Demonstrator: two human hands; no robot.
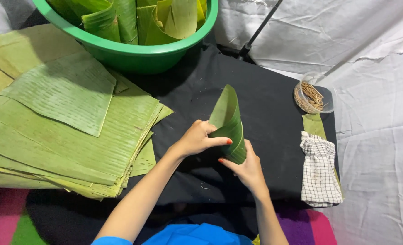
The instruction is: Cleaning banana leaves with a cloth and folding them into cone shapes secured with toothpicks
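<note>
Your two forearms reach up from the near edge of the tabletop (265,104), which is covered in black cloth, and both hands meet at a banana leaf cone (229,124) near its middle. Your left hand (197,138) curls around the cone's left side, thumb pressed across the front of the overlapping leaf, apparently to keep the roll from springing open. Your right hand (249,170) cups the lower end from beneath, fingers wrapped behind and thumb at the front, seemingly to support the narrow base. The cone's long axis runs from near to far and leans slightly left, narrow rolled end toward you and the open, flared mouth pointing away toward the far edge. Along the left edge lies a thick stack of flat banana leaf sheets (70,122), within easy reach of your left hand. At the far edge sits a green basin (138,56) holding more rolled leaves. Near the far right corner stands a clear container of small wooden sticks (311,96), with a checked cloth (319,170) along the right edge.
</note>
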